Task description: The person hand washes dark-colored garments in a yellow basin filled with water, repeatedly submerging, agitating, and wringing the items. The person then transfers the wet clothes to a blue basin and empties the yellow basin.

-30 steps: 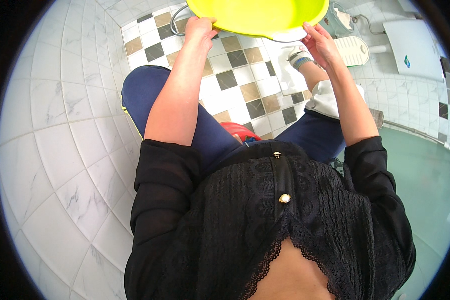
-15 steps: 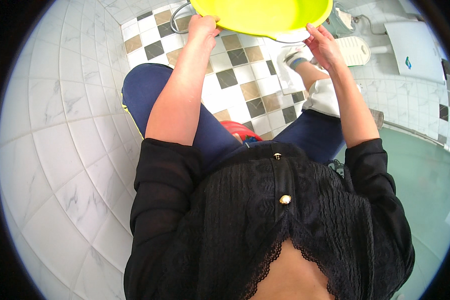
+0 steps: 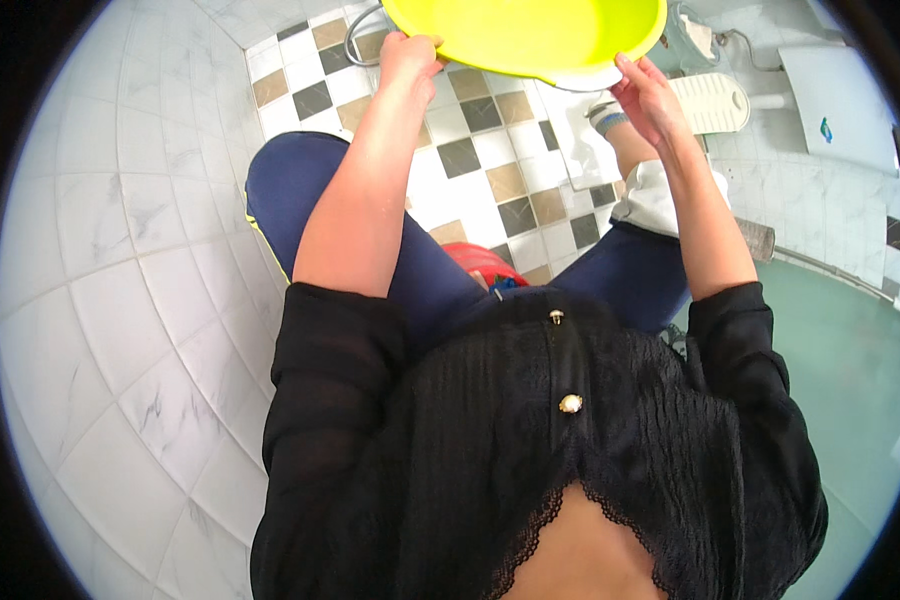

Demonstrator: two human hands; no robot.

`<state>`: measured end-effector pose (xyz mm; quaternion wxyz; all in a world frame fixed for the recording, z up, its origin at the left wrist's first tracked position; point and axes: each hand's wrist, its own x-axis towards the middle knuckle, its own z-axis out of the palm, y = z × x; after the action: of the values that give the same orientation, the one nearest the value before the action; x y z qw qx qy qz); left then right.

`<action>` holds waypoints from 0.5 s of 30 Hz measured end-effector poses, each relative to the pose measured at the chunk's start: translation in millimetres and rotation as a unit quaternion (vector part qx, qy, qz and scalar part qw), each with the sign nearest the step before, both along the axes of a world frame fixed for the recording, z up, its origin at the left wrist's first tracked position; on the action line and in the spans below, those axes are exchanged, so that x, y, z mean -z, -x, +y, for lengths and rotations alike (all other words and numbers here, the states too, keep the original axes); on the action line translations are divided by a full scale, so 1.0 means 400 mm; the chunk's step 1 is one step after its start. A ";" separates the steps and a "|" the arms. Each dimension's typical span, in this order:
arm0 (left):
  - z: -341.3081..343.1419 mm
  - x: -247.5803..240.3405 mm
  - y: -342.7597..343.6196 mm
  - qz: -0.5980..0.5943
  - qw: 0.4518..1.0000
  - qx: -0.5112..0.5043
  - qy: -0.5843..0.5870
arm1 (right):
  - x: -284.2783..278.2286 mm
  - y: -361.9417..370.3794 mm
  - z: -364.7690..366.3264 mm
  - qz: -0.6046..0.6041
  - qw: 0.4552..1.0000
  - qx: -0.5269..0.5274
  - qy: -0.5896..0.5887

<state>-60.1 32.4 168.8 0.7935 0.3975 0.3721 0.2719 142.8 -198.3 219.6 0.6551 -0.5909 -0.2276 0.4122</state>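
Observation:
A bright yellow-green plastic basin (image 3: 530, 40) is held out ahead of me at the top of the view; its far side is cut off by the picture's edge. My left hand (image 3: 408, 60) is closed on its near left rim. At the near right rim, my right hand (image 3: 648, 95) grips with the thumb up on the edge and the fingers curled beside it. A pale, thin curved edge shows just under the basin near my right hand; what it belongs to is unclear. The part of the basin's inside that shows is plain yellow.
Below lies a checkered tile floor (image 3: 460, 157). A squat toilet (image 3: 712, 103) and a grey bin (image 3: 692, 40) stand at the right. A grey hose (image 3: 353, 45) curves beside my left hand. Something red (image 3: 475, 262) sits between my legs. A marbled tile wall (image 3: 150, 290) rises at the left.
Both hands keep their hold on the basin, which stays almost where it was. The whole view has shifted slightly, and the lower leg at right shows a little differently.

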 end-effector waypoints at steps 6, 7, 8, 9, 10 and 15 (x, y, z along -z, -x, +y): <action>-0.009 -0.029 -0.003 0.021 1.000 -0.003 -0.011 | 0.003 0.032 -0.007 0.024 1.000 0.014 0.002; -0.013 -0.026 -0.001 0.027 1.000 0.005 -0.012 | 0.009 0.039 -0.009 0.031 0.999 0.021 0.000; -0.013 -0.016 -0.007 0.030 0.999 0.013 -0.016 | 0.010 0.036 -0.004 0.035 0.999 0.027 -0.006; -0.014 -0.005 -0.014 0.032 0.999 0.020 -0.020 | 0.033 0.022 -0.017 0.041 0.998 0.054 0.003; -0.013 0.009 -0.026 0.038 0.999 0.026 -0.010 | 0.044 0.013 -0.033 0.053 0.997 0.062 0.016; -0.062 0.061 -0.035 0.085 0.994 0.054 0.031 | 0.044 0.049 -0.046 0.089 0.987 0.131 0.004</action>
<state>-46.1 7.7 144.4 0.7840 0.4142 0.4248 0.1825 123.1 -216.9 201.8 0.7186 -0.5792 -0.0875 0.3747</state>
